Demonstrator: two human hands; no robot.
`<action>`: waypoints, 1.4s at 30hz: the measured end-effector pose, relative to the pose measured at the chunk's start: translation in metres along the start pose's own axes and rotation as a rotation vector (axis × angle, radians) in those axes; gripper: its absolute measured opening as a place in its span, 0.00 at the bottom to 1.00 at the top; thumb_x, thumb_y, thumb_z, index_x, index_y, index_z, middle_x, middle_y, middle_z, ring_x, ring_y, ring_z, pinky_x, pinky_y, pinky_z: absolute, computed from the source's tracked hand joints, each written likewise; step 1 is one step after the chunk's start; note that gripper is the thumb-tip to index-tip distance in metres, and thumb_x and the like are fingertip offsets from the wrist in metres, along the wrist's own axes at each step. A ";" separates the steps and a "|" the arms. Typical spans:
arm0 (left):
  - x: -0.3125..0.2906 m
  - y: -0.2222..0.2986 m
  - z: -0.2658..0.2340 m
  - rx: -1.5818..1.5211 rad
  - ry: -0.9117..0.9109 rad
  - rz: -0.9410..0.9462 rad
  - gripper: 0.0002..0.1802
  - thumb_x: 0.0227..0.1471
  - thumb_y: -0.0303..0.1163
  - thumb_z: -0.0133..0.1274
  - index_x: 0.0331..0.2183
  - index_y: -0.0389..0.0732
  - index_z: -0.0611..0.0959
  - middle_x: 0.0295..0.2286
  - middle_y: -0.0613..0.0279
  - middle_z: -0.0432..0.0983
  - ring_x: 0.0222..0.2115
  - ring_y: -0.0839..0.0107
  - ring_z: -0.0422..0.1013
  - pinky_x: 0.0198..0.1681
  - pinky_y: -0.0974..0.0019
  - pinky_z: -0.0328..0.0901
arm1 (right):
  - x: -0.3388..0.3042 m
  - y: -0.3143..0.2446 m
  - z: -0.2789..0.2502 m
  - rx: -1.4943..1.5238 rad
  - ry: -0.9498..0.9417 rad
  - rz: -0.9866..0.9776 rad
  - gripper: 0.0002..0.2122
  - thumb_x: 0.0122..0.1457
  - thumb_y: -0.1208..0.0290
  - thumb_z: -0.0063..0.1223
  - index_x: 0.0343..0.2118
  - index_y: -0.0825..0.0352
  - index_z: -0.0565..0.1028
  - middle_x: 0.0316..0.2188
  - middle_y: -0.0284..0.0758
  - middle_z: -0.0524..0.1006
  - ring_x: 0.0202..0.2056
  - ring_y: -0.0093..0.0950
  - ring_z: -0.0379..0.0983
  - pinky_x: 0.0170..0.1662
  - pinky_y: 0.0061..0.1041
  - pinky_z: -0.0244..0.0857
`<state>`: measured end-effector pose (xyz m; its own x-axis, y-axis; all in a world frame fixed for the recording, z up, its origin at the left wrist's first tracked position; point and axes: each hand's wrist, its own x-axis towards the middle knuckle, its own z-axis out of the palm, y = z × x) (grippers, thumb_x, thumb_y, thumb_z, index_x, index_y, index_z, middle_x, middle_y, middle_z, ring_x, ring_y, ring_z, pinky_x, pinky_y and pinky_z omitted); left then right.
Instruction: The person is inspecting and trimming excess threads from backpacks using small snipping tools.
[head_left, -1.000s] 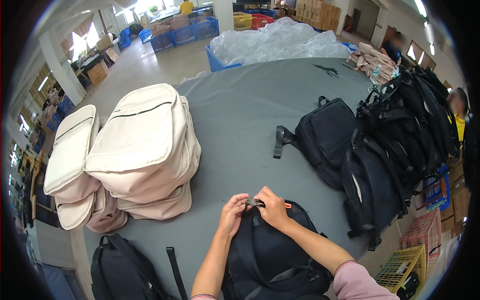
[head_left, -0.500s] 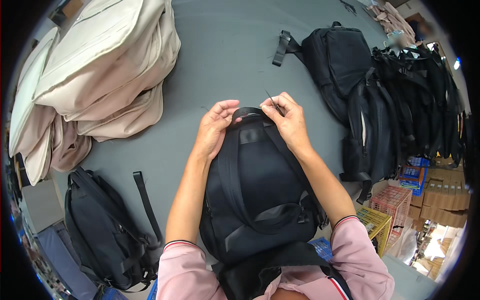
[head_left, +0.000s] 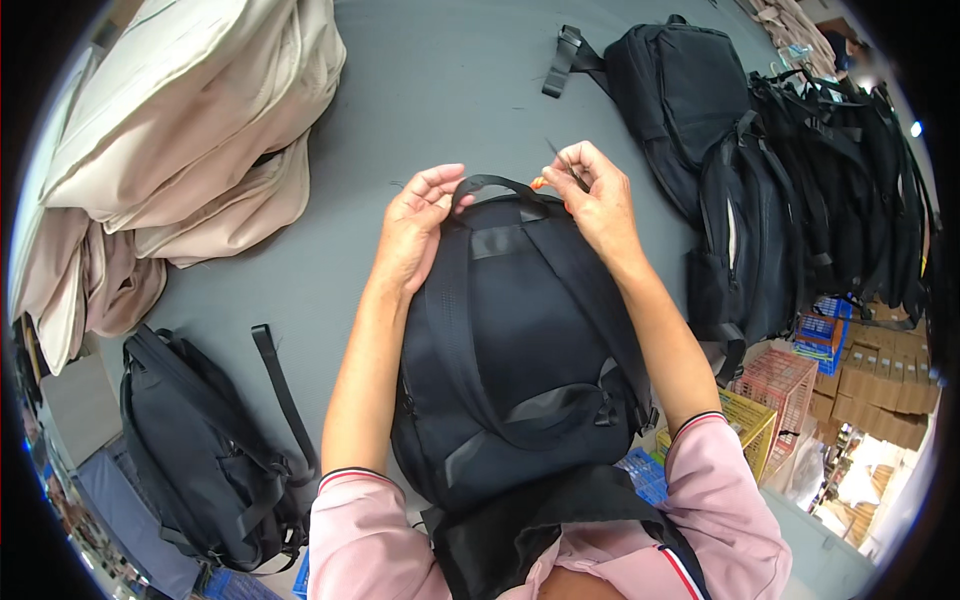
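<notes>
A black backpack (head_left: 530, 320) lies in front of me, its shoulder straps facing up and its top turned away from me. Its top handle (head_left: 490, 182) arches up at the far end, and my left hand (head_left: 420, 220) has its thumb and a fingertip closed around the left side of that loop. Just off the loop's right end is my right hand (head_left: 597, 195), closed around slim dark thread snips (head_left: 562, 160). Their pointed blade sticks up from between the fingers, and a small orange part shows at the fingertips. The palm hides the rest of the tool.
Beige bags (head_left: 200, 130) are piled at the far left of the grey table (head_left: 420, 90). Another black backpack (head_left: 205, 450) lies near left. More black backpacks (head_left: 680, 100) crowd the right side. Plastic crates (head_left: 775, 385) and cardboard boxes (head_left: 880, 385) stand below the right edge.
My right hand has moved up and right, off the handle, and the orange part now shows. My left hand keeps to the loop. The whole view has shifted slightly.
</notes>
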<state>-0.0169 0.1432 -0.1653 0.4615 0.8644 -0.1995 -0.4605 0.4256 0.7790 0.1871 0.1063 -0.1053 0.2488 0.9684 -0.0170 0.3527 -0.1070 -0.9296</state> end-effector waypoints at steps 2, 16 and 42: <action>0.003 -0.001 -0.001 -0.015 -0.007 0.001 0.18 0.52 0.18 0.43 0.46 0.33 0.72 0.41 0.57 0.72 0.43 0.70 0.68 0.50 0.69 0.62 | -0.001 0.006 -0.014 -0.396 -0.058 0.105 0.06 0.54 0.72 0.55 0.27 0.67 0.71 0.18 0.31 0.72 0.21 0.24 0.69 0.29 0.23 0.62; -0.041 -0.005 0.023 1.376 0.447 0.283 0.33 0.43 0.33 0.59 0.52 0.41 0.68 0.43 0.50 0.63 0.43 0.57 0.64 0.51 0.58 0.58 | -0.046 0.033 -0.032 -0.450 -0.187 0.119 0.11 0.55 0.64 0.53 0.35 0.66 0.72 0.28 0.38 0.74 0.28 0.36 0.73 0.33 0.33 0.63; -0.106 -0.047 0.023 1.600 0.429 0.260 0.20 0.44 0.32 0.60 0.41 0.41 0.74 0.22 0.64 0.71 0.25 0.68 0.68 0.36 0.67 0.56 | -0.094 0.043 -0.015 -0.550 -0.090 -0.056 0.14 0.49 0.72 0.59 0.39 0.59 0.71 0.15 0.29 0.66 0.17 0.29 0.63 0.25 0.27 0.55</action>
<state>-0.0265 0.0254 -0.1670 0.1517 0.9837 0.0967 0.8214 -0.1799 0.5413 0.1928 0.0070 -0.1383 0.1464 0.9889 -0.0272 0.7877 -0.1331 -0.6016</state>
